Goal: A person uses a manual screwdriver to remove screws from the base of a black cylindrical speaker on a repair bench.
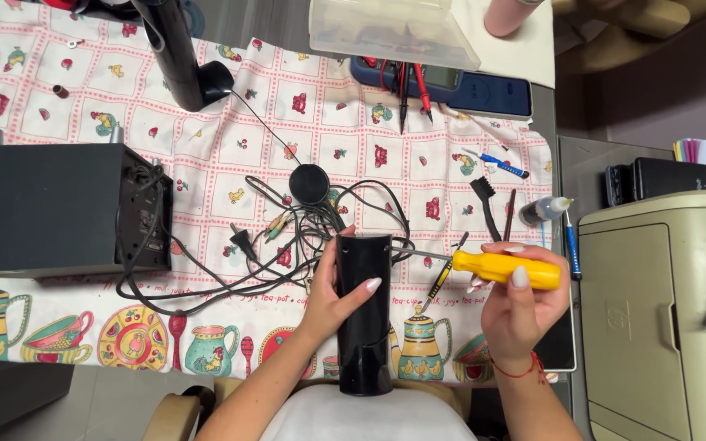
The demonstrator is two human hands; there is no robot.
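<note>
My left hand (332,294) grips a tall black speaker casing (364,314) that stands near the table's front edge, thumb across its front. My right hand (519,306) holds a yellow-handled screwdriver (504,269) level, its metal shaft pointing left, with the tip at the upper right side of the casing. A tangle of black cables (288,241) with a small round black puck (310,184) lies just behind the casing.
A black box speaker (51,208) sits at the left, another black tall speaker (177,53) at the back. A multimeter (459,86) with probes, a clear plastic box (390,28), small tools and a glue bottle (542,211) lie at the back right. A beige printer (663,318) stands at the right.
</note>
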